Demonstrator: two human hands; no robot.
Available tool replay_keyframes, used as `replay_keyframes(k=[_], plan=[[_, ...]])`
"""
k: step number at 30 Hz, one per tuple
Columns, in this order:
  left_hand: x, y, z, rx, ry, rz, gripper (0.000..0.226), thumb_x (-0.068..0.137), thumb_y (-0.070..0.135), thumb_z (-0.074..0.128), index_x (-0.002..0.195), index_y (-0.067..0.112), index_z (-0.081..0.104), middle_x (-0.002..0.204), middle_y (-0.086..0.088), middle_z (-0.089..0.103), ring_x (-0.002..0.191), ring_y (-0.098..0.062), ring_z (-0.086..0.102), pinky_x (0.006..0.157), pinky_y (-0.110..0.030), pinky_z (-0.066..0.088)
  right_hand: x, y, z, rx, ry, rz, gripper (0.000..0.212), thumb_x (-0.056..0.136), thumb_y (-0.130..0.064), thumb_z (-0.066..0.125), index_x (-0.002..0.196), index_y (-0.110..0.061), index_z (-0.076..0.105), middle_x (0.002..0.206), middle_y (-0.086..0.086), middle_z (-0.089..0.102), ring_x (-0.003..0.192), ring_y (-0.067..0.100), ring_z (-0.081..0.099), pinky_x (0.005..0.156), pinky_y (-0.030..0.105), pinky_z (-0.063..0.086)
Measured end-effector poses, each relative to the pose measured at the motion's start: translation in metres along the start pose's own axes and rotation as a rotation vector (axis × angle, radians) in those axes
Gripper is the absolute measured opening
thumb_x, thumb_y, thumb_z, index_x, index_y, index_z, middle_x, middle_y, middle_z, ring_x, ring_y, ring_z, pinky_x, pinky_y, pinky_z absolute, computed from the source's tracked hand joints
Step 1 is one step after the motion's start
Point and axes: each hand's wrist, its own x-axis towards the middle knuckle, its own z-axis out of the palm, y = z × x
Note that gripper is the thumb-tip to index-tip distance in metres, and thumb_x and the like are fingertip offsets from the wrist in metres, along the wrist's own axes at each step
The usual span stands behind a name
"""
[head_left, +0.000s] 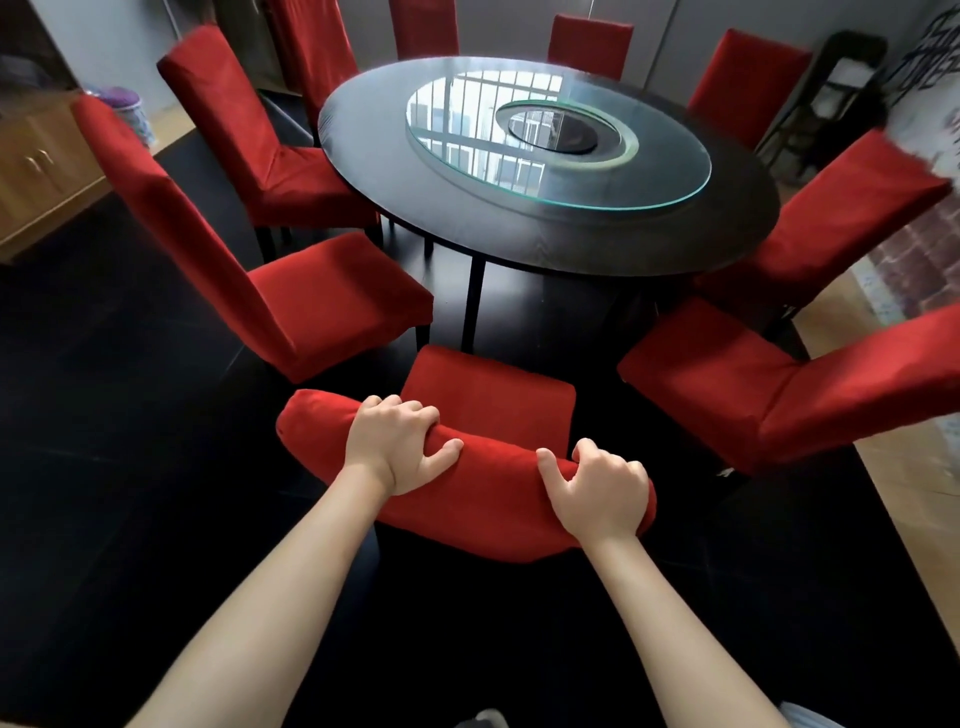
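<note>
**A:** 2 hands on it, then?

**B:** Yes. The left hand (400, 447) and the right hand (597, 493) each grip the top edge of the red velvet-covered dining chair (493, 400). The fingers curl over the far side of the backrest and the thumbs lie on the near side.

**A:** Where does that chair stand?

**B:** On the dark floor (130, 467), straight in front of the person. Its seat faces the round dark wooden bench (545, 239) with the glass turntable (467, 130), and it is apart from the rim. It sits between 2 others, the red chair on the left (291, 301) and the red chair on the right (753, 384).

**A:** So the step is sliding it in under the bench?

**B:** That's my reading. To do it well, I'd space the hands evenly either side of the middle so the chair travels straight and doesn't swing. The cover looks like loose fabric and may slip, so squeeze through to the hard rail beneath. I'd also tip the back slightly toward the body so the front legs don't drag.

**A:** Anything to watch?

**B:** The black bench leg (472, 306) is just ahead of the seat, and the gap between the neighbouring seats looks snug. Push slowly and stop short of that leg.
</note>
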Motion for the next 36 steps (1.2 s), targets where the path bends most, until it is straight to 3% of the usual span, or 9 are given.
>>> replay_keyframes(k=[11, 17, 30, 36], plan=[[0.089, 0.021, 0.014, 0.040, -0.013, -0.045, 0.079, 0.071, 0.070, 0.006, 0.091, 0.022, 0.066, 0.089, 0.004, 0.067, 0.087, -0.023, 0.059, 0.082, -0.035, 0.034, 0.089, 0.033, 0.020, 0.001, 0.016, 0.000, 0.064, 0.082, -0.062, 0.031, 0.057, -0.007, 0.055, 0.047, 0.009, 0.056, 0.043, 0.030, 0.054, 0.056, 0.033, 0.038], [0.125, 0.023, 0.022, 0.021, -0.002, -0.066, 0.076, 0.073, 0.070, 0.013, 0.087, 0.019, 0.068, 0.084, 0.001, 0.068, 0.083, -0.026, 0.060, 0.080, -0.036, 0.036, 0.128, 0.045, 0.033, -0.010, -0.003, -0.016, 0.066, 0.082, -0.064, 0.027, 0.058, -0.008, 0.054, 0.050, 0.007, 0.056, 0.046, 0.030, 0.054, 0.058, 0.035, 0.040], [0.161, 0.028, 0.026, 0.012, 0.011, -0.086, 0.070, 0.075, 0.067, 0.020, 0.080, 0.015, 0.067, 0.076, -0.002, 0.066, 0.075, -0.028, 0.060, 0.076, -0.036, 0.038, 0.169, 0.057, 0.045, 0.016, 0.055, -0.051, 0.059, 0.082, -0.058, 0.035, 0.052, -0.009, 0.049, 0.044, 0.007, 0.051, 0.038, 0.029, 0.050, 0.053, 0.032, 0.037], [0.162, 0.029, 0.026, 0.028, 0.002, -0.093, 0.074, 0.075, 0.068, 0.017, 0.085, 0.015, 0.068, 0.082, -0.002, 0.067, 0.080, -0.028, 0.060, 0.078, -0.037, 0.039, 0.170, 0.057, 0.046, 0.016, 0.064, -0.058, 0.058, 0.081, -0.057, 0.036, 0.052, -0.008, 0.051, 0.044, 0.008, 0.052, 0.039, 0.029, 0.051, 0.053, 0.032, 0.039]])
